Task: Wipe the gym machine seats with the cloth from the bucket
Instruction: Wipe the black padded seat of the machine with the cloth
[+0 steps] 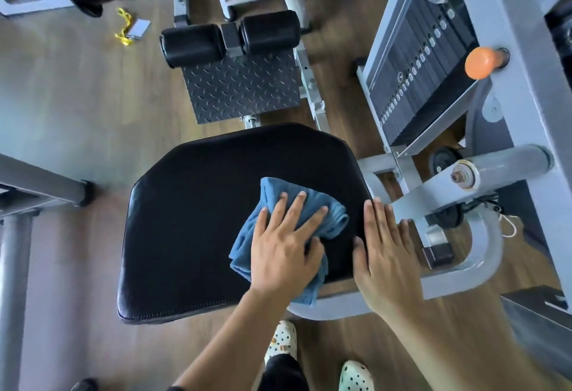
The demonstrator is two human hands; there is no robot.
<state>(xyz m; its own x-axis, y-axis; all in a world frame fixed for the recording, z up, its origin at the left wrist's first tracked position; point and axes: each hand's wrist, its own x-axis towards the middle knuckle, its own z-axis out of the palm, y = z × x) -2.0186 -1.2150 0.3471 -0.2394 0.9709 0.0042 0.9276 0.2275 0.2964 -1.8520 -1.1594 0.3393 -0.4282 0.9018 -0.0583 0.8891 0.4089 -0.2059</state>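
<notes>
Footplate (241,87) beyond seat (192,220) — weight stack (427,74) right

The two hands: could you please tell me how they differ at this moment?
The left hand presses the cloth on the seat; the right hand touches no cloth. The left hand's fingers are spread; the right hand's lie close together. The right hand rests at the seat's right edge, the left hand further in. Both lie flat, palm down.

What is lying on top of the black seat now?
A crumpled blue cloth lies on the black seat, pressed by the left hand. The right hand rests on its right edge. The seat surface beneath them is hidden.
</notes>
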